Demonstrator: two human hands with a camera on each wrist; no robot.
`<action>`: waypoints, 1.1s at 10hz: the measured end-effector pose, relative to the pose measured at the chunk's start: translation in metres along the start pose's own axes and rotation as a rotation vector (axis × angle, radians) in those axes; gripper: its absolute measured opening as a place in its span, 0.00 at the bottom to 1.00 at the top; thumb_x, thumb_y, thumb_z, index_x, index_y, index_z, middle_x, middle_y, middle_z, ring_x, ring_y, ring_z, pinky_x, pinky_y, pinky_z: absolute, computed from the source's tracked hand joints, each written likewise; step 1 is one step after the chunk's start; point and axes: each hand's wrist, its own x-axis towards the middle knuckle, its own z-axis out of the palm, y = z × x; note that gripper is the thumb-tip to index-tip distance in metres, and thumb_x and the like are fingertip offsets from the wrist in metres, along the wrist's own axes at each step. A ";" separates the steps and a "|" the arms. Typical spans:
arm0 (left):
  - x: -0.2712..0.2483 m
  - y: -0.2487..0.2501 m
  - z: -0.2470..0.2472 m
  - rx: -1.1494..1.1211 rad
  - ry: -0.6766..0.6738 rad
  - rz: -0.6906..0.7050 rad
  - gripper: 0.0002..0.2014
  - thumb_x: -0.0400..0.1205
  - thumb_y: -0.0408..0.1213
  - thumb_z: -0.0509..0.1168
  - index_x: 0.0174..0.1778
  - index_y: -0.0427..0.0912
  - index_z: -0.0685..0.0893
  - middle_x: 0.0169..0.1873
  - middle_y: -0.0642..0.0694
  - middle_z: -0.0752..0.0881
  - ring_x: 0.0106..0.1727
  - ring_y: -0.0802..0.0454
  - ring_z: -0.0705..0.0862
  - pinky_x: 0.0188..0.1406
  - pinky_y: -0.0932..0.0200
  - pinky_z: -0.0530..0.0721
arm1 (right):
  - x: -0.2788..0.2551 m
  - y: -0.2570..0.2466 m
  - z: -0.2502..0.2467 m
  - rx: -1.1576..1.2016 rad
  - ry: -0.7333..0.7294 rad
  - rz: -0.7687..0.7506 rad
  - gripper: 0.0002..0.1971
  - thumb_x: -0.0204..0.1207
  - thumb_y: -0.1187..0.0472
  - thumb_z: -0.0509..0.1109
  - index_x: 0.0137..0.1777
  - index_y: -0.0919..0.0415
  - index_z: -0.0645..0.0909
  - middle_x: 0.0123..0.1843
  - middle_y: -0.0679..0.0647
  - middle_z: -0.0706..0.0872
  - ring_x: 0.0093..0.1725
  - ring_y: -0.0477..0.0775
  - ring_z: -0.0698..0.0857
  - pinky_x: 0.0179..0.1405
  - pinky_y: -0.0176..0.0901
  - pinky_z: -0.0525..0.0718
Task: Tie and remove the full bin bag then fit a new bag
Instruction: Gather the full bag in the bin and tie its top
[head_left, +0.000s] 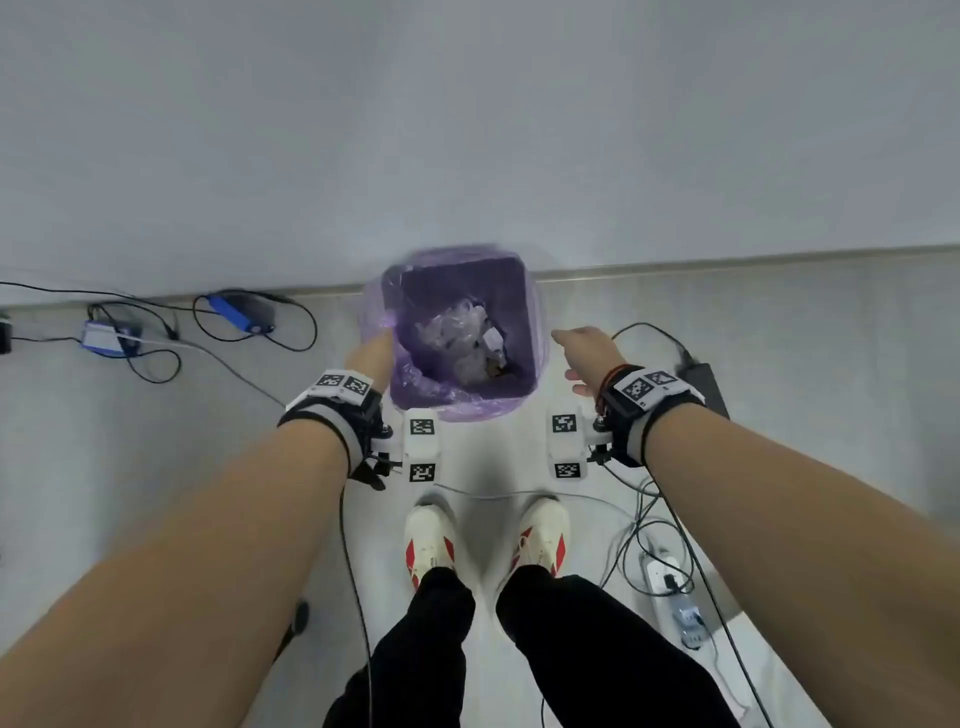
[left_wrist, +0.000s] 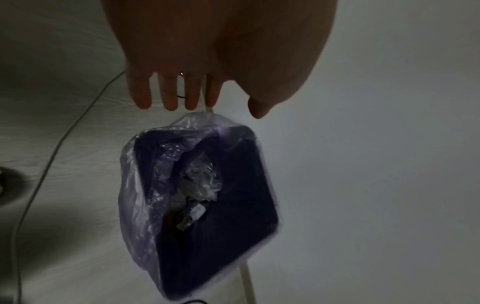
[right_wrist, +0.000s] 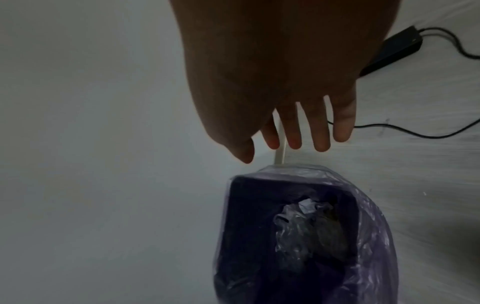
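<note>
A square bin lined with a translucent purple bag (head_left: 410, 382) stands on the floor against the wall, its rim folded over with plastic. Crumpled clear plastic and paper rubbish (head_left: 467, 340) lies inside. My left hand (head_left: 370, 358) is at the bin's left side with straight, spread fingers (left_wrist: 168, 96), just above the bag's edge (left_wrist: 197, 121). My right hand (head_left: 584, 353) hovers to the right of the bin, fingers (right_wrist: 319, 131) straight and apart, holding nothing. The same bag (right_wrist: 374, 226) shows below the right hand.
Black cables and a blue device (head_left: 239, 312) lie on the floor at the left. A black power adapter (head_left: 704, 382) and a white power strip (head_left: 672, 597) lie at the right. My two shoes (head_left: 431, 540) stand just before the bin. A white wall rises behind.
</note>
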 end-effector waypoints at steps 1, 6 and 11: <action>0.051 -0.021 0.004 -0.013 0.074 -0.020 0.33 0.85 0.59 0.53 0.79 0.38 0.69 0.74 0.36 0.74 0.72 0.37 0.75 0.75 0.39 0.73 | 0.039 0.015 0.018 -0.004 0.025 -0.009 0.24 0.82 0.53 0.60 0.70 0.70 0.75 0.61 0.69 0.84 0.64 0.73 0.83 0.64 0.68 0.81; 0.263 -0.093 0.006 -0.369 -0.086 -0.065 0.38 0.64 0.66 0.76 0.61 0.39 0.86 0.56 0.39 0.87 0.55 0.41 0.86 0.60 0.39 0.86 | 0.156 0.074 0.060 0.126 -0.175 0.075 0.40 0.75 0.29 0.60 0.76 0.60 0.69 0.66 0.54 0.84 0.53 0.53 0.86 0.31 0.44 0.76; 0.112 0.003 0.015 0.114 0.280 0.545 0.16 0.86 0.46 0.57 0.43 0.38 0.82 0.45 0.34 0.87 0.44 0.36 0.85 0.50 0.48 0.84 | 0.117 0.017 0.026 0.337 -0.335 -0.198 0.12 0.81 0.61 0.63 0.37 0.62 0.83 0.27 0.54 0.87 0.25 0.53 0.84 0.26 0.37 0.84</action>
